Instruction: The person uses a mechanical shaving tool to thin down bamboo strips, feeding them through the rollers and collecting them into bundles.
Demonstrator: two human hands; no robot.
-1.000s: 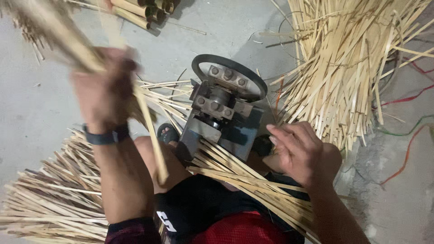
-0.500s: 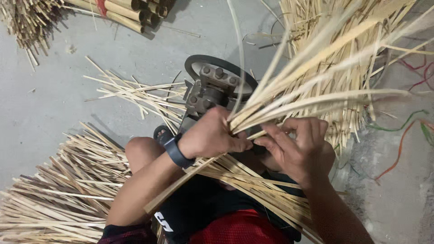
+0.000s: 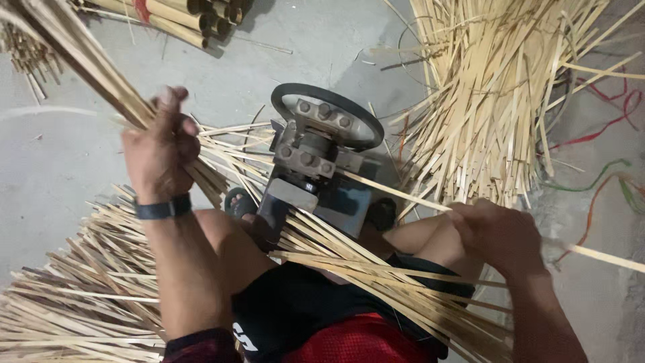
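At the far left, a loose heap of pale split bamboo strips [image 3: 74, 296] is lying fanned out on the grey concrete floor [image 3: 54, 175]. Above it, the left hand [image 3: 160, 151], wearing a dark wristband [image 3: 162, 208], is closing its fingers tightly around a thick bundle of long pale bamboo slivers [image 3: 80, 64] that is slanting up toward the top left corner. Behind it, a stack of round bamboo poles tied with a red band [image 3: 175, 17] is resting on the floor. In the middle, a grey metal splitting machine with a black ring guard [image 3: 316, 154] is standing between the person's knees, and a sheaf of thin strips [image 3: 376, 282] is lying across the lap over black shorts [image 3: 295, 309]. To the right, the right hand [image 3: 500, 235] is pinching a single long bamboo strip [image 3: 403, 195] that is running from the machine through the fist and out to the right edge. Beyond it, a large pile of flat bamboo strips [image 3: 497, 101] is lying just beside coloured wires [image 3: 605, 128].
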